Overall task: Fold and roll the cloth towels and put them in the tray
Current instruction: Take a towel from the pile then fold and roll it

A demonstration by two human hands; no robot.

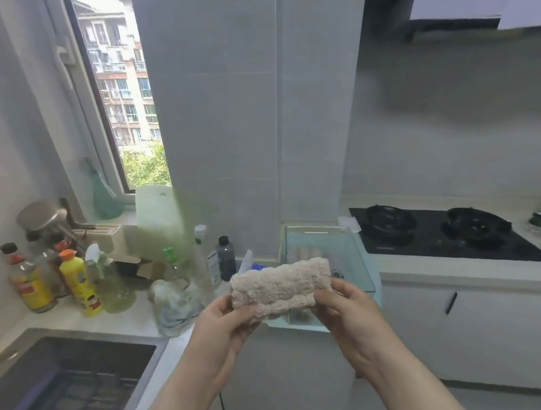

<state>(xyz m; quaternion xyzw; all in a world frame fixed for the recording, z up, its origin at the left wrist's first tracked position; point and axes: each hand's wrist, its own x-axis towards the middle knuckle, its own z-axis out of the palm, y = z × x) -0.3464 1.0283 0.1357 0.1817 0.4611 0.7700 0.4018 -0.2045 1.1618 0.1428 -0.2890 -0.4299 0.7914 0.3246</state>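
A beige, fluffy cloth towel [279, 287], folded into a thick strip, is held up in the air in front of me. My left hand [227, 323] grips its left end and my right hand [346, 309] grips its right end. Right behind the towel stands a clear glass tray [356, 256] on the counter. Pale rolled towels [303, 253] lie in its far part. The tray's near left side is hidden by the towel.
A crumpled grey cloth [174, 304] lies left of the tray, beside several bottles [79, 280]. A dark sink [65, 385] fills the lower left. A black gas hob [436, 230] sits to the right, with white cabinets [473, 329] below.
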